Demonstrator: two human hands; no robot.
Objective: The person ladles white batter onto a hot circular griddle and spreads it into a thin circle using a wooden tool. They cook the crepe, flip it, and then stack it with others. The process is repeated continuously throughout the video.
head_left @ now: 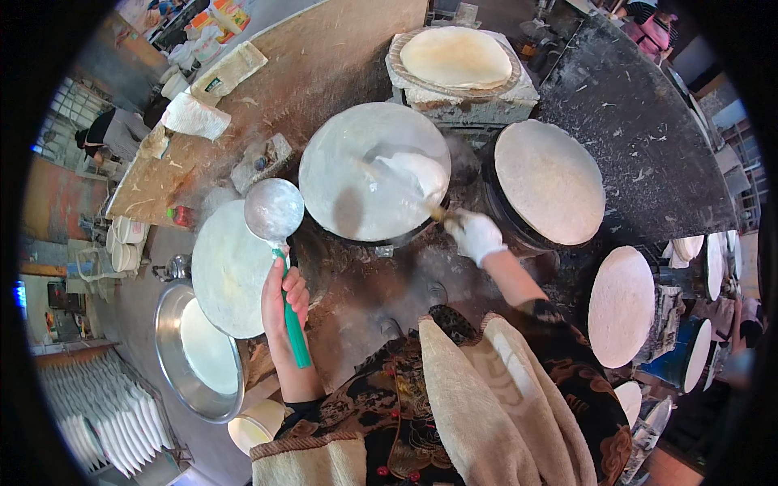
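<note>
Towel (466, 393) hangs nearest, left hand (285, 300) clasping ladle (274, 209), right hand (476, 236) clasping tool (438, 213) across griddle rim (373, 240).

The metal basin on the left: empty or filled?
Not empty: the metal basin holds a smooth white substance, its surface showing inside; how deep, I cannot tell.

- Batter sheet (344, 150): white, round, spread flat on a griddle (397, 241).
- Short-handled tool (438, 214): blurred, at the sheet's right edge.
- Green-handled ladle (274, 211): its metal bowl, coated whitish, is directed forward.
</note>
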